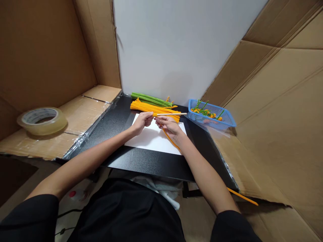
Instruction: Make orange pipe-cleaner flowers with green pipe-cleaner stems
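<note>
A thin pale wooden stick (174, 114) points right from between my hands, above a white sheet (151, 143). Orange pipe cleaner is wrapped around its left end, and the fingers of my left hand (143, 122) are closed on that end. My right hand (169, 126) pinches an orange pipe cleaner (171, 141) just below the stick; its loose length passes under my wrist, and an orange end (243, 196) shows beyond my right forearm. Behind my hands lie a bundle of orange pipe cleaners (148, 107) and a bundle of green ones (151, 99).
A blue basket (214, 124) at the back right holds small orange and green pieces (205, 112). At the left, a roll of clear tape (42, 121) rests on cardboard (78, 112). Cardboard walls flank the black table (136, 161), with a pale wall behind.
</note>
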Demonstrator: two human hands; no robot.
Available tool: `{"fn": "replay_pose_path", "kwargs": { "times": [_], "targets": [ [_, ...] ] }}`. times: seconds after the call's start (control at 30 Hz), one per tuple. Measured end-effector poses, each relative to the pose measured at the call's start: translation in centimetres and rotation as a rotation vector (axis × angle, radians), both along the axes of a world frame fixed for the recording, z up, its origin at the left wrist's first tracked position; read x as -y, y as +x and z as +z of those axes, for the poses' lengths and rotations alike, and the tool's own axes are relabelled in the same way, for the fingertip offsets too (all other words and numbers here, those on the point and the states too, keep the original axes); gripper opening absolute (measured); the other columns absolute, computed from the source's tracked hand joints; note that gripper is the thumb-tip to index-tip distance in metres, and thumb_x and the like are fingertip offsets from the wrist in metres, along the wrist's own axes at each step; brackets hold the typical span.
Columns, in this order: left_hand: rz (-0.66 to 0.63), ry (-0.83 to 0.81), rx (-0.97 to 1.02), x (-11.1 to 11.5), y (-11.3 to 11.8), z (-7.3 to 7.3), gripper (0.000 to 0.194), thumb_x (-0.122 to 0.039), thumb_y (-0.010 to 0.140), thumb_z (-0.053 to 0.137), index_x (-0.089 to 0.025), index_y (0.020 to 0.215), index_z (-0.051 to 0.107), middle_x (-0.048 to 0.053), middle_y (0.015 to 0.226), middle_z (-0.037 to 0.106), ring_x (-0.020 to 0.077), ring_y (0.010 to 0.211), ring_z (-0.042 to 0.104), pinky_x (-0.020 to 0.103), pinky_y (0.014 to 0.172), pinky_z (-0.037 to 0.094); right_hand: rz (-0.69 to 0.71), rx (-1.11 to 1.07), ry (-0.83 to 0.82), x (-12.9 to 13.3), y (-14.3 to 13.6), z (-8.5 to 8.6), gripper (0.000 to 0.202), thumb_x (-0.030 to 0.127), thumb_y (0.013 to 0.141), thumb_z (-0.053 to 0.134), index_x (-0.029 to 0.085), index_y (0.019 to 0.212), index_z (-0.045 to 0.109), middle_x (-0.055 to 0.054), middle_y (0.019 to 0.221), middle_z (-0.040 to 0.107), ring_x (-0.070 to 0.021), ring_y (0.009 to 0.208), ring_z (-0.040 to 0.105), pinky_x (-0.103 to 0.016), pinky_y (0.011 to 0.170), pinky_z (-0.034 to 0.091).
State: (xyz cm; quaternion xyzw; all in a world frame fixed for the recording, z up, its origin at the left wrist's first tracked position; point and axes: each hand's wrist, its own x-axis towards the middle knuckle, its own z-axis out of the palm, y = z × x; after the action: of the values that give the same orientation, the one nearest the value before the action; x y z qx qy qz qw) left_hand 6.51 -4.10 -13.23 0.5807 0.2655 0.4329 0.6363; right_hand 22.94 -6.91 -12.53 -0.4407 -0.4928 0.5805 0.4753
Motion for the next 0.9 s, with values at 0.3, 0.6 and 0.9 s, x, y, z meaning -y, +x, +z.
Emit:
{"fn": "replay_pose_path", "kwargs": {
  "times": [0.3, 0.6, 0.9],
  "targets": [
    [-0.364, 0.435, -0.487, -0.4, -2.2, 2.2, 0.04, -0.045, 0.087, 0.054, -0.018, 0.059, 0.05, -0.002, 0.055, 0.039, 0.0109, 0.052, 0.031, 0.029, 0.054, 0.021, 0.274, 0.445, 0.111, 0.1, 4.0, 2.5, 0.034, 0.044, 0.059, 0.086, 0.015, 0.073, 0.076, 0.0, 0.064, 0.065, -0.0102, 0.059, 0.049, -0.025, 0.057, 0.032],
    [0.215, 0.983, -1.098, 1.1, -1.0, 1.8, 0.04, -0.037, 0.099, 0.04, -0.018, 0.076, 0.066, 0.01, 0.073, 0.066, 0.0209, 0.062, 0.054, 0.032, 0.059, 0.019, -0.248, 0.961, 0.359, 1.9, 1.5, 3.5, 0.013, 0.026, 0.076, 0.071, 0.015, 0.071, 0.077, -0.006, 0.069, 0.074, -0.0176, 0.067, 0.063, -0.028, 0.063, 0.042],
    [0.601, 0.804, -0.919, 1.8, -0.2, 0.1, 0.037, -0.034, 0.101, 0.039, -0.018, 0.074, 0.058, 0.007, 0.071, 0.064, 0.0183, 0.064, 0.055, 0.031, 0.059, 0.022, -0.297, 0.202, 0.126, 1.4, -1.1, 0.9, 0.035, 0.041, 0.061, 0.087, 0.014, 0.078, 0.074, -0.004, 0.067, 0.071, -0.0128, 0.059, 0.061, -0.026, 0.057, 0.048]
  ]
}}
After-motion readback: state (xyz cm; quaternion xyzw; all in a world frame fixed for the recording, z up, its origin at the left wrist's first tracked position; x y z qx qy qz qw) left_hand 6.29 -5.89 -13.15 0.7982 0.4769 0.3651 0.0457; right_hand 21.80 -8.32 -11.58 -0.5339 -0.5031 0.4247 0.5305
